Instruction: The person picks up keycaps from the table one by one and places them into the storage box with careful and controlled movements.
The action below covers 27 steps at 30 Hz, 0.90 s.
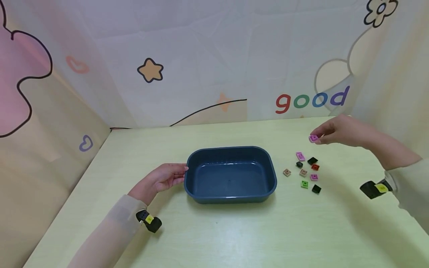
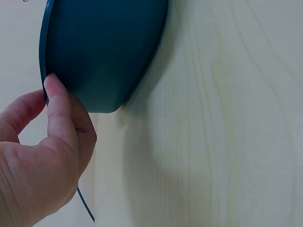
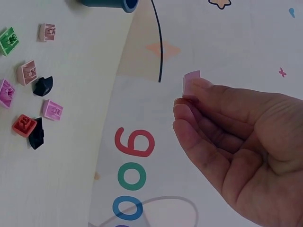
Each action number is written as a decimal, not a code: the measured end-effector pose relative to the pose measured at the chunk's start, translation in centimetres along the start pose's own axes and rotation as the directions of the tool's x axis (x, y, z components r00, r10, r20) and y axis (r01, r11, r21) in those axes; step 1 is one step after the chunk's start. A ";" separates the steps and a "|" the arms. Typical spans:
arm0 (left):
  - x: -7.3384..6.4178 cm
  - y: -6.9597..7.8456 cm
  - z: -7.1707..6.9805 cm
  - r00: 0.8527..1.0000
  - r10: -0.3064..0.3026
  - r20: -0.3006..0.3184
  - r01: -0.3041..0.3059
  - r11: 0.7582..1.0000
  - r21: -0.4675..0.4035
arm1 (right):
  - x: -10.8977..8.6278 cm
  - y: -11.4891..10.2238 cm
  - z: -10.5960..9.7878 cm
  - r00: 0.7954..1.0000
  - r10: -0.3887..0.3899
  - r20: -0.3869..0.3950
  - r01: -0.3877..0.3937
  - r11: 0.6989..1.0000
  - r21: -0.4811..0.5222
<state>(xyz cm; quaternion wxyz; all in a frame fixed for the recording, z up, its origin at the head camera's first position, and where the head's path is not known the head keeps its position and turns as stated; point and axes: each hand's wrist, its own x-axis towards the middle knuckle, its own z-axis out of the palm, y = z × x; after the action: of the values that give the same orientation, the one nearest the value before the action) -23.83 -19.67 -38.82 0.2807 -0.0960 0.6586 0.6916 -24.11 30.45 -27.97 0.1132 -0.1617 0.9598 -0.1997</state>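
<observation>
A dark blue rectangular bin stands on the table. My left hand pinches its left rim, the thumb on one side and a finger behind in the left wrist view. To the bin's right, my right hand holds a small pink toy brick between thumb and fingertips, raised above the table. Beneath it lie several loose bricks, among them a pink one, a red one, a green one and a black one. The bin's inside shows no bricks.
The pale wood-grain table ends at a printed cloth backdrop. Cloth also hangs along the left and right sides. Tan bricks lie nearest the bin's right wall.
</observation>
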 end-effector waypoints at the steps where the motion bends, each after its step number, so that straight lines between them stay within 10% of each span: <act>1: 0.0 0.0 0.0 1.000 -0.001 -0.002 0.001 1.000 0.001 | 0.1 -0.2 -0.1 1.000 -0.003 0.002 0.003 1.000 0.000; 27: 0.2 -0.1 -0.2 1.000 -0.006 -0.005 0.006 1.000 0.008 | 2.8 -5.1 -2.1 0.996 -0.082 -0.037 0.081 0.996 -0.033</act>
<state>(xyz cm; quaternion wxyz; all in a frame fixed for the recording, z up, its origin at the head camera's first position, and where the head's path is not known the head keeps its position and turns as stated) -24.01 -19.84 -39.00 0.2816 -0.0988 0.6618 0.6877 -25.96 25.75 -24.37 0.0841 -0.1987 0.9574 -0.1919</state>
